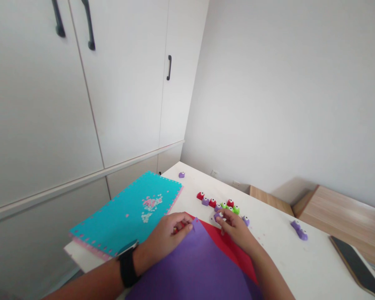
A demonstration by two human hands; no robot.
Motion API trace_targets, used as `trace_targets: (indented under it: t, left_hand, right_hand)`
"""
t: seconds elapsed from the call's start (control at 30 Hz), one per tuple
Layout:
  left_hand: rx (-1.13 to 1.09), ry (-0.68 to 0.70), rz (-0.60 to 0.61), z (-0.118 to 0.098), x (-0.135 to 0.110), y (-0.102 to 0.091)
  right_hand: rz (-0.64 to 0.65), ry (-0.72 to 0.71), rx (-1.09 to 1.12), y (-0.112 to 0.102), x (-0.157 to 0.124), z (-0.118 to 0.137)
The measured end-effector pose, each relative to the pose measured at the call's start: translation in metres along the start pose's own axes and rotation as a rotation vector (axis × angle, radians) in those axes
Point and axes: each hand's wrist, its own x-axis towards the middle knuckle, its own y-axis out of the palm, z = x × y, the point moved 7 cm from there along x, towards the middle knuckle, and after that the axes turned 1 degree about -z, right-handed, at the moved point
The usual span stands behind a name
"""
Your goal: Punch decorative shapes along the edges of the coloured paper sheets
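Purple craft paper [190,266] lies under both hands. The left hand [167,235] curls closed, seemingly pinching a small red craft punch [175,229], though the view is poor. The right hand [234,229] spreads over a purple punch [218,216] at lower centre, within reach of the other clustered punches [229,204]. A red sheet [228,241] underlies the purple; a teal foam mat [121,212] lies left.

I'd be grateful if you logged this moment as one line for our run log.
left hand: at purple paper sheet corner | right hand: on purple craft punch | nearby: red paper sheet, teal foam mat
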Motion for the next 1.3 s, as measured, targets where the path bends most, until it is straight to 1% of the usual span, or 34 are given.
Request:
trace_targets:
  t: [0.07, 0.13, 0.17, 0.23, 0.33, 0.47, 0.6, 0.73, 0.8, 0.83, 0.93, 1.0, 1.03, 1.1, 1.17, 1.23, 1.3]
  left_hand:
    - [0.007, 0.007, 0.002, 0.000, 0.000, 0.000]
    - [0.023, 0.015, 0.002, -0.001, -0.001, 0.000]
    - [0.035, 0.017, 0.000, -0.001, -0.001, 0.000]
    - [0.066, 0.015, -0.003, -0.002, -0.001, -0.001]
    - [0.118, 0.009, 0.001, -0.002, -0.001, -0.001]
    - [0.188, -0.012, 0.022, 0.003, -0.001, 0.000]
    - [0.246, -0.040, 0.079, 0.010, 0.000, 0.004]
    - [0.279, -0.050, 0.096, 0.013, 0.000, 0.006]
    - [0.277, -0.042, 0.093, 0.013, 0.000, 0.007]
    - [0.274, -0.034, 0.090, 0.014, 0.000, 0.007]
    - [0.263, -0.007, 0.089, 0.016, 0.000, 0.008]
    - [0.250, -0.001, 0.097, 0.018, 0.001, 0.010]
    - [0.242, 0.000, 0.105, 0.019, 0.002, 0.011]
    - [0.229, 0.001, 0.117, 0.021, 0.003, 0.013]
    - [0.226, -0.003, 0.115, 0.023, 0.004, 0.015]
    - [0.226, -0.013, 0.112, 0.026, 0.005, 0.017]
    - [0.219, -0.015, 0.119, 0.027, 0.005, 0.019]
  right_hand:
    - [-0.094, -0.001, -0.116, -0.014, 0.000, -0.003]
    - [-0.176, -0.045, -0.234, -0.027, -0.001, -0.002]
    - [-0.186, -0.070, -0.288, -0.030, -0.002, -0.001]
    - [-0.164, -0.083, -0.376, -0.030, -0.003, -0.003]
    - [-0.149, -0.027, -0.470, -0.024, -0.005, -0.010]
    - [-0.233, 0.039, -0.504, -0.021, -0.006, -0.016]
    - [-0.312, 0.020, -0.464, -0.035, -0.007, -0.013]
    - [-0.238, 0.011, -0.486, -0.053, -0.010, -0.008]
    - [-0.226, 0.018, -0.529, -0.068, -0.013, -0.006]
    - [-0.249, 0.022, -0.555, -0.079, -0.015, -0.006]
    - [-0.404, 0.061, -0.668, -0.126, -0.025, -0.015]
    - [-0.552, 0.145, -0.787, -0.163, -0.038, -0.030]
    - [-0.631, 0.210, -0.856, -0.181, -0.046, -0.040]
    - [-0.754, 0.393, -0.978, -0.209, -0.066, -0.066]
    - [-0.819, 0.531, -1.011, -0.223, -0.084, -0.091]
    - [-0.840, 0.608, -0.998, -0.226, -0.097, -0.114]
    - [-0.831, 0.666, -0.973, -0.225, -0.106, -0.131]
